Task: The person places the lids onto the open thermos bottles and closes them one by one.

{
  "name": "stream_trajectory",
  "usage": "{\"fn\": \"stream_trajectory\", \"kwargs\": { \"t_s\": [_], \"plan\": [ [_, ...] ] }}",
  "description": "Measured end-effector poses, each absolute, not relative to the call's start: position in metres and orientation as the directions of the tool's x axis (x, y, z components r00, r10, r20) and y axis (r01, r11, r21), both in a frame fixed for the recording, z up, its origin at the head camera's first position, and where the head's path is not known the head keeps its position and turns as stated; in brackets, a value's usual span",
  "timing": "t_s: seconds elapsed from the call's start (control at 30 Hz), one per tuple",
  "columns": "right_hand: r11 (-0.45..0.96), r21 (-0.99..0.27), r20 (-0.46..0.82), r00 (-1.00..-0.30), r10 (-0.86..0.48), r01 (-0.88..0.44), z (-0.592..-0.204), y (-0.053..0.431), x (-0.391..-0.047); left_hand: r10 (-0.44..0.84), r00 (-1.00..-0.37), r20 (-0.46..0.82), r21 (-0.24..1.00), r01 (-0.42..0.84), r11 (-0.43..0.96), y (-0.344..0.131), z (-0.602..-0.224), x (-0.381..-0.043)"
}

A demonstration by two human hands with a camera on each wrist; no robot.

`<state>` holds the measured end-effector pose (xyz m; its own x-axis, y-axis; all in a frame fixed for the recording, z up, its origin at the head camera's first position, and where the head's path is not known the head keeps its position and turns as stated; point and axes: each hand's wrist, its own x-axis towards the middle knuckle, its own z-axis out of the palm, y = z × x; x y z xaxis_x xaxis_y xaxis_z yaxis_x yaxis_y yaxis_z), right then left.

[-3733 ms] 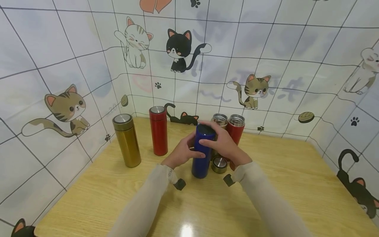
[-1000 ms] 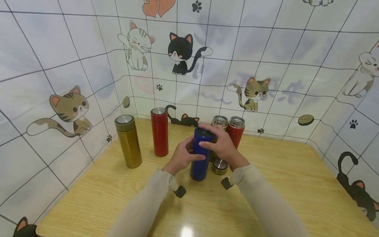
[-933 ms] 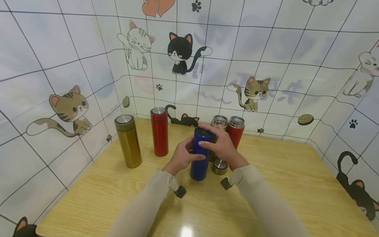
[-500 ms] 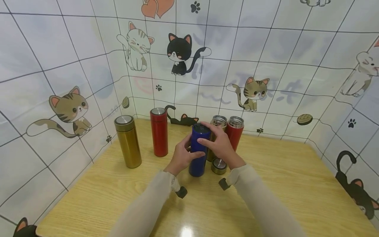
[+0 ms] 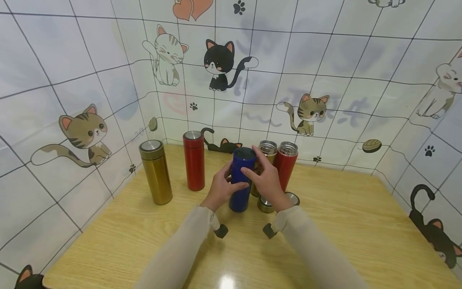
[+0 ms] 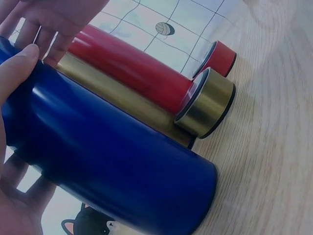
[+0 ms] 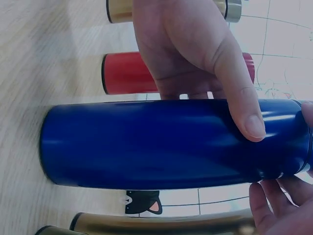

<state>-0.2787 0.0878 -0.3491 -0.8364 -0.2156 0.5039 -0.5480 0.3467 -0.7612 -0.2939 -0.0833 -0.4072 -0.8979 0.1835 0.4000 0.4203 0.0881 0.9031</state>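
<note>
A blue thermos bottle [image 5: 239,202] stands upright at mid-table with a dark top. My left hand [image 5: 218,188] grips its body from the left, thumb across the front, as the right wrist view also shows. On the other side my right hand [image 5: 268,182] holds the upper end, thumb in front and fingers near the lid seam [image 7: 309,139]. Right behind stand a gold bottle [image 5: 268,149] and a red bottle [image 5: 286,170], both lidless with steel necks showing. Their gold lid [image 6: 208,103] and red lid [image 6: 222,58] rest on the table before them.
To the left stand a capped gold thermos [image 5: 156,176] and a capped red thermos [image 5: 195,164]. A wall sheet [image 5: 252,100] printed with cats surrounds the back and sides of the wooden table [image 5: 343,224].
The blue bottle has shifted slightly left and away. My right hand's fingers have moved from over its top to its right side, and the red lid now shows beside that wrist.
</note>
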Motion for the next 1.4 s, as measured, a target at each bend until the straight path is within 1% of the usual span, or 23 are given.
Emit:
{"fn": "stream_trajectory", "kwargs": {
  "t_s": [0.37, 0.67, 0.87, 0.97, 1.1, 1.2, 1.3, 1.4],
  "plan": [
    [0.293, -0.762, 0.543, -0.816, -0.197, -0.578, -0.359, 0.091, -0.279, 0.171, -0.899, 0.402, 0.902, 0.422, 0.097, -0.083, -0.408, -0.297],
    [0.28, -0.735, 0.599, -0.785, -0.161, -0.618, -0.369, 0.094, -0.277, 0.113, -0.91, 0.399, 0.904, 0.411, 0.119, -0.083, -0.41, -0.302],
    [0.276, -0.752, 0.579, -0.8, -0.157, -0.598, -0.38, 0.098, -0.275, 0.095, -0.919, 0.384, 0.909, 0.394, 0.137, -0.085, -0.409, -0.305],
    [0.318, -0.756, 0.554, -0.818, -0.156, -0.573, -0.387, 0.101, -0.276, 0.095, -0.919, 0.382, 0.91, 0.392, 0.136, -0.086, -0.405, -0.303],
    [0.379, -0.739, 0.545, -0.825, -0.148, -0.557, -0.397, 0.106, -0.275, 0.088, -0.92, 0.381, 0.911, 0.39, 0.132, -0.088, -0.404, -0.305],
    [0.419, -0.73, 0.536, -0.833, -0.139, -0.54, -0.403, 0.11, -0.273, 0.074, -0.913, 0.401, 0.903, 0.408, 0.135, -0.089, -0.408, -0.311],
    [0.474, -0.728, 0.494, -0.858, -0.138, -0.495, -0.409, 0.113, -0.272, 0.066, -0.903, 0.425, 0.891, 0.43, 0.144, -0.091, -0.408, -0.315],
    [0.522, -0.728, 0.439, -0.887, -0.145, -0.445, -0.414, 0.116, -0.272, 0.057, -0.907, 0.416, 0.895, 0.42, 0.148, -0.093, -0.408, -0.318]
  ]
}}
